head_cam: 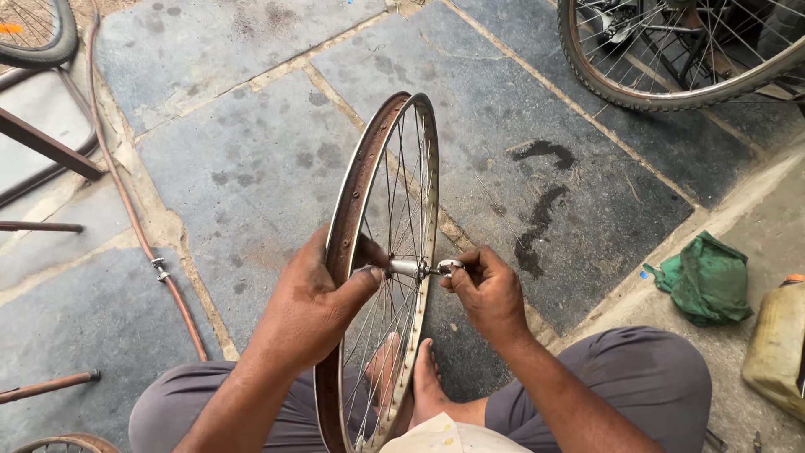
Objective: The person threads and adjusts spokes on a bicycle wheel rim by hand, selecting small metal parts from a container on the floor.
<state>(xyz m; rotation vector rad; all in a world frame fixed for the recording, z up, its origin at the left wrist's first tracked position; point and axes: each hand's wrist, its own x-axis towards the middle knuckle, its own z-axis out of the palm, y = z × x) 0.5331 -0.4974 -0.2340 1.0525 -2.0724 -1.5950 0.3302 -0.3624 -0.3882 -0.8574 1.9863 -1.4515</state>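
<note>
Left hand [312,309] wraps the rusty bare steel bicycle wheel rim [356,180], palm on the near edge, thumb hooked through towards the chrome hub [405,268]. Wheel stands upright on the floor between the person's bare feet [411,382], tyre off, thin wire spokes [401,193] exposed.

Right hand [486,289] is on the far side of the rim, fingertips pinched on a small bright metal nut or cone [449,266] at the end of the axle. Both hands clenched on their parts, neither free.

Judgement on the step: looks like an axle fitting being turned by hand. To do it well, keep the rim steady with the left hand so the axle doesn't spin along, thread square, finger-tight first, check the hub for play before any tool goes on.

Outward from the hands: grey stone slab floor [251,168] with pale joints and dark oil stains [541,201] beyond the right hand. Reddish rubber hose [138,226] with a metal clamp runs past the left hand. Crumpled green cloth [708,281] lies right of the right hand on a paler ledge. Just beyond it, a yellowish plastic jerrycan [776,348] with an orange cap at the frame edge; any label on it isn't readable. Tyred bicycle wheel [671,59] far ahead right, another tyre [38,33] far ahead left. No signs visible.
</note>
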